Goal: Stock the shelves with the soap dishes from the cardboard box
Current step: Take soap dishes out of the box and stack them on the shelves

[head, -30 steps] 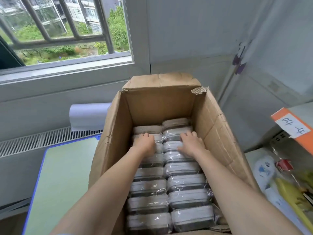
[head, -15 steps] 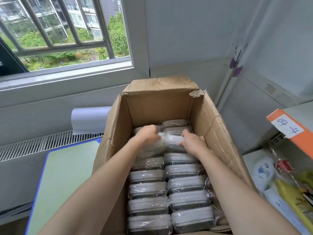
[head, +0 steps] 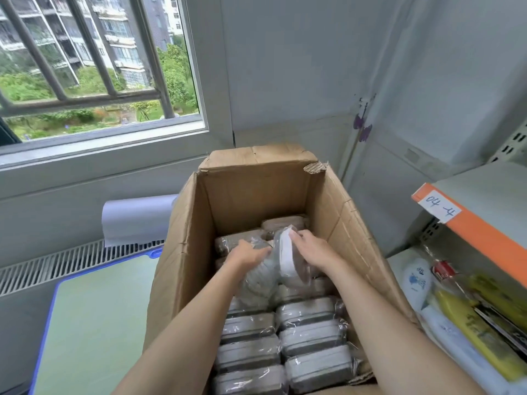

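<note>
Inside the open cardboard box (head: 336,212) at six o'clock, both hands are gripping plastic-wrapped soap dishes: the left hand (head: 246,256) is curling around a grey wrapped dish (head: 258,277), the right hand (head: 312,249) is clamping a tilted white-edged dish (head: 286,259) above the two packed rows (head: 310,334). At three o'clock, an orange shelf edge (head: 484,238) is carrying a handwritten white label (head: 439,208), not clearly readable.
</note>
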A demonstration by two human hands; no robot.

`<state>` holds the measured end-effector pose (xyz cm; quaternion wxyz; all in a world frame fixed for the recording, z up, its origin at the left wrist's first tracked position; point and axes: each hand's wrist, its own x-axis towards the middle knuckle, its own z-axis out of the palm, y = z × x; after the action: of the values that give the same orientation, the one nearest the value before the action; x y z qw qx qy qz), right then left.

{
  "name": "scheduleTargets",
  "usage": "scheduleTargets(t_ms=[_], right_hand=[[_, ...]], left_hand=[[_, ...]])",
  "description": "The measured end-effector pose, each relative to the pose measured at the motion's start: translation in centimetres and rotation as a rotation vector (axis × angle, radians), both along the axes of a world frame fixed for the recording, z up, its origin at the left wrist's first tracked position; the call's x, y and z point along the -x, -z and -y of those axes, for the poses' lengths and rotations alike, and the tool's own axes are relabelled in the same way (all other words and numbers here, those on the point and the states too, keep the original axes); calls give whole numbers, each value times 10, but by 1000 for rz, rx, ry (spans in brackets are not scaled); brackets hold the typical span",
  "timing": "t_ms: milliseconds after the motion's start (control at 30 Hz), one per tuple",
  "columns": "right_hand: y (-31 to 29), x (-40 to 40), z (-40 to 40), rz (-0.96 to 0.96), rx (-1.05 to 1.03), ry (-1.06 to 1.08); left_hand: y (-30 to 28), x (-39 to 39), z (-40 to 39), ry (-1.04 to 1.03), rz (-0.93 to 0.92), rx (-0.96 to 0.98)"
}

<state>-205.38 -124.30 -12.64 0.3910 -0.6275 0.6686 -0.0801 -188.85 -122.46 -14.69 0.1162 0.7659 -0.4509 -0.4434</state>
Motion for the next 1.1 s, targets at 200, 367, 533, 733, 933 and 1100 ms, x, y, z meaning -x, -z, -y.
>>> scheduleTargets(t_ms=[200, 367, 533, 733, 933, 1100], right_hand=[[13, -1, 1, 38, -108, -2], [-35, 9, -22, 121, -56, 131], [-98, 29, -70, 348, 267, 365], [-111, 60, -148, 770, 355, 632], [-114, 93, -230, 962, 490, 834], [-106, 144, -325, 987, 553, 990]], left_hand=[[-13, 3, -5, 39, -87, 79], [-48, 4, -8, 78, -87, 207], [-106, 0, -34, 107, -388, 446], [-138, 13, -84, 154, -709, 506], [-150, 65, -123, 251, -836, 395], [-146, 124, -188, 367, -921, 300]])
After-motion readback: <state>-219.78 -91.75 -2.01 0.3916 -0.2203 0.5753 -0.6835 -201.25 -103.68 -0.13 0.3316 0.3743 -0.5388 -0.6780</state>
